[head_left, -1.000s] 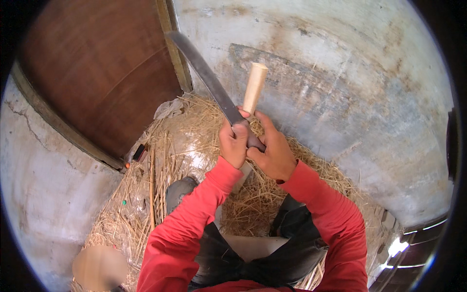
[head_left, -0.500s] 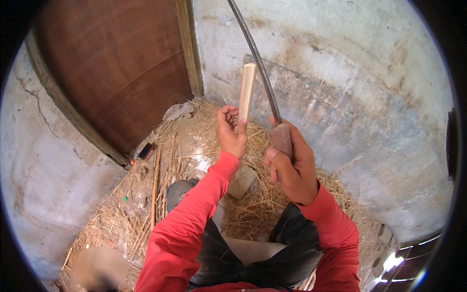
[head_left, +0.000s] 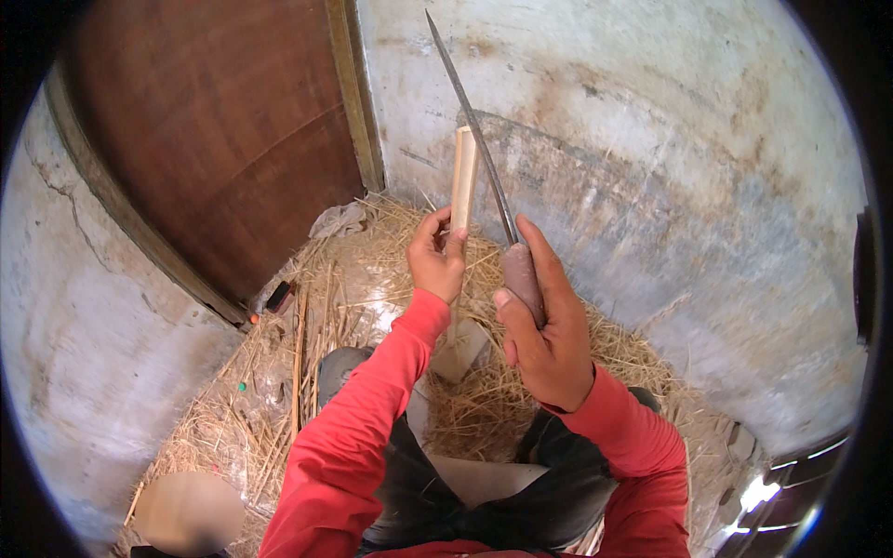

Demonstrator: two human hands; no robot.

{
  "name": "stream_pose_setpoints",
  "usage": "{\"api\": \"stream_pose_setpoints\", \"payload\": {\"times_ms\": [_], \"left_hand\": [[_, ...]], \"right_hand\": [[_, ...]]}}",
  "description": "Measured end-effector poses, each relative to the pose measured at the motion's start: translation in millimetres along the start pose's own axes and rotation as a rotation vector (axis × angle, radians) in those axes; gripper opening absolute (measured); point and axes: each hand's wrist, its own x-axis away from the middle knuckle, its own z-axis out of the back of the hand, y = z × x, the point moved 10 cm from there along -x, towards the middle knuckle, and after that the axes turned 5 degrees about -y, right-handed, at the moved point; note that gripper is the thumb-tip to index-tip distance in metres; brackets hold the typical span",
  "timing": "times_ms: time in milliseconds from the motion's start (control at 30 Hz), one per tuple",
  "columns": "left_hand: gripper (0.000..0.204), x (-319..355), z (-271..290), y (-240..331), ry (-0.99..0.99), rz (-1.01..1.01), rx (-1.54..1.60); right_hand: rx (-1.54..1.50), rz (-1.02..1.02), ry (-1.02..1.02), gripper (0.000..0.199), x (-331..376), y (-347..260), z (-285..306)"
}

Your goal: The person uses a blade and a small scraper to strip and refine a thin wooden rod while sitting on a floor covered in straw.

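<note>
**A:** What does the head camera show of the room?

**B:** A rough corner seen from above. A grey, stained plaster wall (head_left: 670,186) curves across the right and top. A dark brown wooden door (head_left: 214,139) fills the upper left, set in a pale frame. The floor is covered in loose dry straw (head_left: 279,391) (a few small bits of litter lie in it near the door's foot).

**A:** And the hands?

**B:** Both arms wear red sleeves and come up from the lower edge. The left hand (head_left: 437,256) is closed around a pale, flat wooden stick (head_left: 462,181), held upright; its lower end runs down behind the hand toward the straw. The right hand (head_left: 549,335) is wrapped shut around the brown handle of a long knife (head_left: 474,130), whose thin blade points up and leans left, crossing just beside the stick's upper end. Whether blade and stick touch, I cannot tell.

**A:** Anything below?

**B:** Dark trousers (head_left: 558,493), the person's knees over the straw.
</note>
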Motion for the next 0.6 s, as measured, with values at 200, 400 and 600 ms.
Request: {"api": "stream_pose_setpoints", "payload": {"times_ms": [200, 400, 600], "left_hand": [[0.031, 3, -3, -8, -0.005, -0.010, 0.012], [0.030, 8, -9, -20, -0.032, 0.147, 0.152], [0.028, 13, -15, -5, -0.024, 0.216, 0.120]], "right_hand": [[-0.080, -0.017, -0.028, 0.067, 5, 2, -10], [-0.164, -0.039, -0.061, 0.069, 6, 8, -30], [-0.188, -0.059, -0.061, 0.071, 4, 11, -40]]}}
